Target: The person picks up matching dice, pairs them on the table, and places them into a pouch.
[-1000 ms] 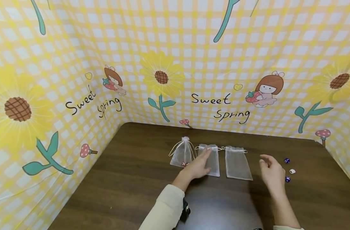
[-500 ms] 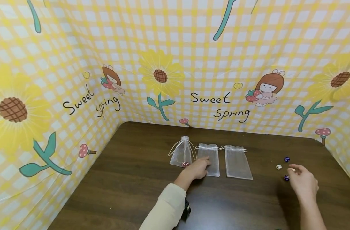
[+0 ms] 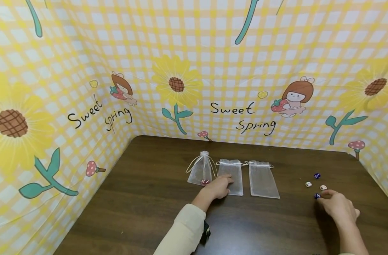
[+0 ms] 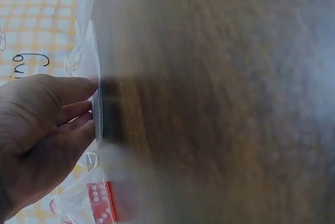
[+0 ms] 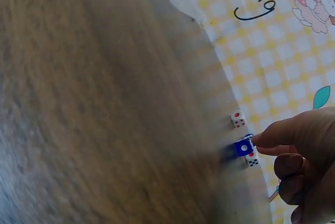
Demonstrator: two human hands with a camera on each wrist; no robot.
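Note:
My left hand (image 3: 217, 187) rests its fingertips on the lower left part of the middle white organza bag (image 3: 235, 184), which lies flat. In the left wrist view that hand's thumb and fingers touch the bag's sheer face, with no curl around it. At the right, my right hand (image 3: 338, 207) has its thumb and index finger at the nearer blue die (image 5: 243, 147), pinching its right side; the other fingers are curled. Close around stand a white die (image 3: 323, 187), another white die (image 3: 308, 184) and a farther blue die (image 3: 317, 175).
Left of the middle bag a drawn-shut organza bag (image 3: 200, 171) stands with red dice (image 3: 205, 182) inside. A third flat organza bag (image 3: 263, 180) lies to the right. Behind the brown table (image 3: 143, 198) hangs a yellow checked cloth (image 3: 232, 78).
My right hand first moved right to the dice, uncovering a white die, then came down at the nearer blue die. My left hand slid from the middle bag's top toward its lower part.

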